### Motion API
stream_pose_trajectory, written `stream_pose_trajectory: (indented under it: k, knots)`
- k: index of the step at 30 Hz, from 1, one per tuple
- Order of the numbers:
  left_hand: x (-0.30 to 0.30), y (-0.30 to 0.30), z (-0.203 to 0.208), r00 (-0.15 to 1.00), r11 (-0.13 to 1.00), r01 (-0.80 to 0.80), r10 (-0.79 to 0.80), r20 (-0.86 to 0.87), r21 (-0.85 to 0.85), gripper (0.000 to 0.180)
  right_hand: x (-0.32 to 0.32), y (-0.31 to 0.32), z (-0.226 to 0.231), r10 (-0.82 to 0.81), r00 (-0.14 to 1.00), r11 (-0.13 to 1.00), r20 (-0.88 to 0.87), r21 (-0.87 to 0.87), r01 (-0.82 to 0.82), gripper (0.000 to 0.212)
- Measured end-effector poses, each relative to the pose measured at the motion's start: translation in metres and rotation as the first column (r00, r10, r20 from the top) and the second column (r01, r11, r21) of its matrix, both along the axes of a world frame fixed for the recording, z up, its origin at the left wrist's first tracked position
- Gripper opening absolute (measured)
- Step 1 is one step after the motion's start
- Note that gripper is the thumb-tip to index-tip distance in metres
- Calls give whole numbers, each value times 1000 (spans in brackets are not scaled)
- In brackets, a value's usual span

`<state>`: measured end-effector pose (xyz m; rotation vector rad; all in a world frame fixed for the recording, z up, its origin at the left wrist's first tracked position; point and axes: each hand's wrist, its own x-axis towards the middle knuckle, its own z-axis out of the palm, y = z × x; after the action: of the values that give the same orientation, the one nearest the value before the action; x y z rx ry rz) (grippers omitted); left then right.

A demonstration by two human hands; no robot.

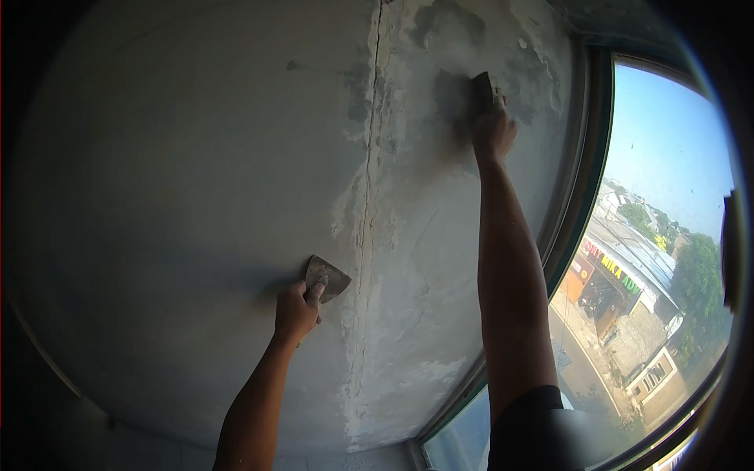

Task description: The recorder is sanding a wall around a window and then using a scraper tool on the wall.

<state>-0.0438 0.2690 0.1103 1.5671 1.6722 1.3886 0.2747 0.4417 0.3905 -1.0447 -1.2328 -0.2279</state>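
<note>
My left hand is closed round the handle of a putty knife with a broad, stained metal blade. Its blade points up and right, just left of a long crack running down the grey wall. Higher up and to the right, my right hand grips a second scraper, its dark blade at the wall. Most of that tool's handle is hidden by the fingers. Around its blade lie a dark patch and shadow. Flaking paint and pale filler line both sides of the crack.
On the right, a dark-framed window borders the wall and shows a street, a building with a metal roof and trees. Peeling paint marks the wall's upper right. Another window part sits at the bottom.
</note>
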Motion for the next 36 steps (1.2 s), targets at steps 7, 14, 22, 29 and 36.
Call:
stream_pose_trajectory:
  k: [7, 14, 22, 29, 36]
  knots:
    - [-24, -10, 6, 999, 999, -40, 40, -17, -15, 38, -49, -21, -69, -252, 642, 849, 724, 484, -213, 46]
    - [-17, 1, -7, 998, 1000, -6, 5, 61, 14, 39, -71, -6, -33, -348, 922, 824, 169, 525, 214, 37]
    - [-6, 1, -1, 999, 1000, 14, -15, 38, 19, 40, -5, -8, -30, -338, 937, 905, 84, 302, 300, 35]
    - [-20, -2, -3, 998, 1000, -12, 10, 59, 29, 39, -27, -21, -50, -367, 827, 846, 426, 522, 107, 34]
    - [-22, -6, -5, 998, 997, -63, 63, 16, -35, 39, -129, -38, -28, -221, 854, 855, 471, 514, -62, 45]
